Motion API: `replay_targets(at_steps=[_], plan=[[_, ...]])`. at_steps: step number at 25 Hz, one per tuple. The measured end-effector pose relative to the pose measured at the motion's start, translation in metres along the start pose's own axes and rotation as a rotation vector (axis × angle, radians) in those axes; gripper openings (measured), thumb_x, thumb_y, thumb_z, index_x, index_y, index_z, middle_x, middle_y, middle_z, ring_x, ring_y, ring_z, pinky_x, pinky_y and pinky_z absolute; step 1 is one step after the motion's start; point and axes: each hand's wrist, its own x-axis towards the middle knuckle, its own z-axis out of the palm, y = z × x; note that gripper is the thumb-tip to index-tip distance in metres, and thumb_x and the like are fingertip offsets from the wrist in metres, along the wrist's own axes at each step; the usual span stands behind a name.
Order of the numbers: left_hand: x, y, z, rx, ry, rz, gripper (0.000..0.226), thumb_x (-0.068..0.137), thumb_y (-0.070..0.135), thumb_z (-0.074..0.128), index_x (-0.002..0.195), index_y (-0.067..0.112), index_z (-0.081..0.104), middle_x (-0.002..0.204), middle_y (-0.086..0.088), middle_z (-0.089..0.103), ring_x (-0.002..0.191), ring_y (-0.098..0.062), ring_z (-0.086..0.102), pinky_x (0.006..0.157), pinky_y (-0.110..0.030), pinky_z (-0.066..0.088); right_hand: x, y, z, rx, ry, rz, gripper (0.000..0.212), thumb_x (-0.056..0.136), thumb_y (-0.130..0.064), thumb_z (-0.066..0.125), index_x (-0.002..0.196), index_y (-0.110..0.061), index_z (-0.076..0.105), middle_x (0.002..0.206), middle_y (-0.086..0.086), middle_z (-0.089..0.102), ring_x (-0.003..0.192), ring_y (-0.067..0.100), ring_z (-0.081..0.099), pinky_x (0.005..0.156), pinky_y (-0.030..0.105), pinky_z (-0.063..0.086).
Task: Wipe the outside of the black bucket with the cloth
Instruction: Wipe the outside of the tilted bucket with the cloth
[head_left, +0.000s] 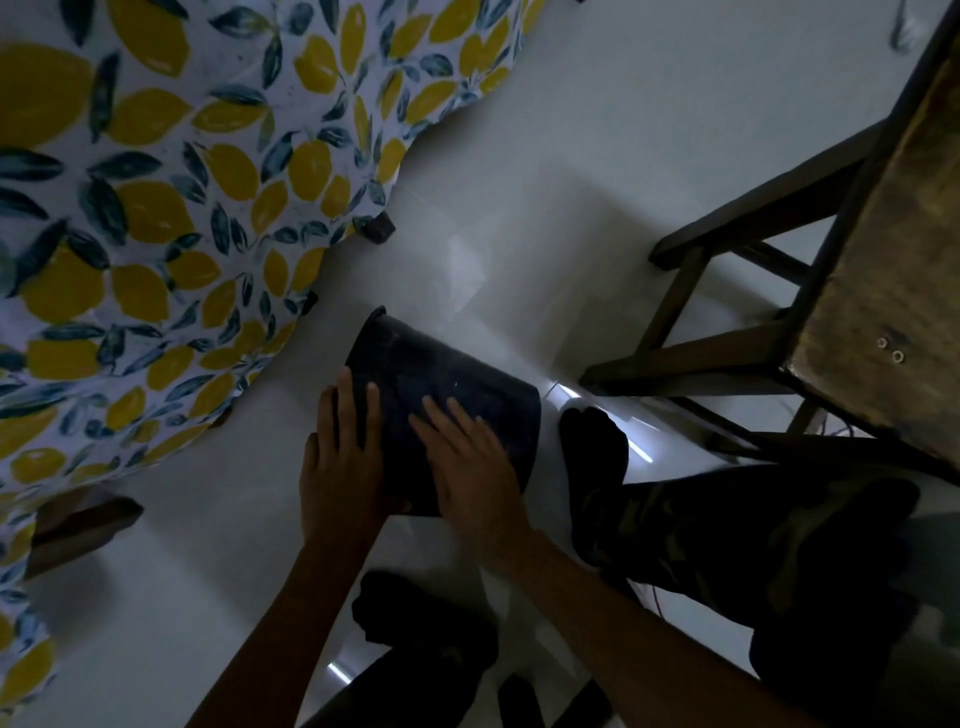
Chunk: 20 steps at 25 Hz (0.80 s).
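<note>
Bucket (447, 400) lying sideways on floor (208, 545); our left hand (340, 467) steadies it, right hand (470, 467) presses flat, fingers (436, 415) spread; no cloth visible.

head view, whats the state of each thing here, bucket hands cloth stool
black bucket: tipped on its side on the floor
left hand: flat on the bucket, near its base
right hand: flat on the bucket's wall
cloth: cannot tell, no cloth clearly shows
wooden stool: upright beside the bucket
</note>
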Motion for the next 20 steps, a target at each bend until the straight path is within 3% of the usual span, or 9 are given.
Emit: replay_targets(at_steps=[1,3,5,6,9,12,16,17,20], plan=[[0.003,0.000,-0.002,0.002,-0.041,0.002,0.147,0.046,0.063,0.088,0.157,0.005,0.011,0.164,-0.023,0.000,0.148,-0.043,0.018,0.101,-0.050,0.043,0.022,0.004,-0.001,0.010,-0.010,0.068,0.047,0.103,-0.027,0.034,0.150,-0.026,0.034,0.160,-0.002,0.030,0.150,0.021,0.020,0.121,0.043,0.017],[0.008,0.002,-0.006,-0.003,-0.099,0.009,0.159,0.034,0.066,0.089,0.157,0.007,0.009,0.164,-0.023,-0.002,0.148,-0.044,0.016,0.103,-0.051,0.042,0.080,0.022,-0.003,0.075,-0.024,0.273,0.045,0.102,-0.026,0.035,0.146,-0.021,0.041,0.146,0.006,0.049,0.137,0.028,0.043,0.112,0.044,0.033],[0.012,0.005,-0.011,0.003,-0.111,-0.002,0.159,0.033,0.066,0.089,0.157,0.007,0.007,0.164,-0.022,-0.005,0.148,-0.044,0.016,0.102,-0.050,0.042,0.118,0.034,-0.010,0.153,-0.060,0.424,0.043,0.100,-0.021,0.039,0.142,-0.013,0.045,0.127,0.014,0.061,0.114,0.033,0.059,0.096,0.044,0.047],[0.014,0.006,-0.012,0.006,-0.115,-0.010,0.159,0.034,0.065,0.089,0.157,0.007,0.007,0.164,-0.022,-0.006,0.148,-0.043,0.016,0.101,-0.049,0.042,0.118,0.030,-0.011,0.190,-0.035,0.437,0.043,0.099,-0.018,0.041,0.141,-0.010,0.046,0.125,0.016,0.061,0.111,0.033,0.059,0.095,0.045,0.048],[0.007,0.004,-0.007,-0.001,-0.115,-0.029,0.155,0.037,0.064,0.089,0.156,0.005,0.010,0.164,-0.023,-0.004,0.147,-0.044,0.019,0.099,-0.049,0.043,0.042,0.003,-0.003,0.125,0.098,0.252,0.047,0.095,-0.009,0.052,0.142,-0.007,0.048,0.145,0.014,0.051,0.136,0.028,0.044,0.115,0.039,0.034],[-0.007,0.002,-0.001,-0.010,-0.103,-0.028,0.150,0.040,0.062,0.090,0.156,0.006,0.013,0.164,-0.023,-0.003,0.147,-0.044,0.018,0.100,-0.050,0.043,0.005,0.009,-0.005,0.006,0.039,0.054,0.059,0.086,-0.003,0.064,0.143,-0.008,0.047,0.148,0.011,0.048,0.139,0.028,0.042,0.116,0.037,0.032],[-0.001,0.006,-0.007,-0.028,-0.115,-0.030,0.154,0.035,0.062,0.091,0.156,0.007,0.014,0.164,-0.024,-0.003,0.147,-0.045,0.018,0.101,-0.052,0.042,0.071,0.032,-0.029,0.012,-0.097,0.442,0.039,0.094,-0.008,0.046,0.132,-0.012,0.049,0.132,0.015,0.055,0.122,0.035,0.053,0.100,0.044,0.046],[0.002,0.005,-0.008,-0.026,-0.113,-0.029,0.155,0.034,0.063,0.091,0.156,0.006,0.014,0.164,-0.024,-0.003,0.147,-0.045,0.018,0.101,-0.052,0.043,0.067,0.032,-0.028,0.009,-0.077,0.426,0.040,0.094,-0.007,0.045,0.134,-0.011,0.048,0.136,0.017,0.052,0.125,0.036,0.050,0.102,0.043,0.044],[0.005,0.004,-0.005,-0.011,-0.099,-0.002,0.151,0.040,0.064,0.089,0.156,0.005,0.013,0.163,-0.025,-0.003,0.147,-0.045,0.018,0.100,-0.051,0.044,0.008,0.017,-0.009,-0.049,-0.009,0.107,0.053,0.097,-0.011,0.046,0.148,-0.015,0.036,0.159,0.009,0.032,0.147,0.033,0.025,0.120,0.045,0.022]])
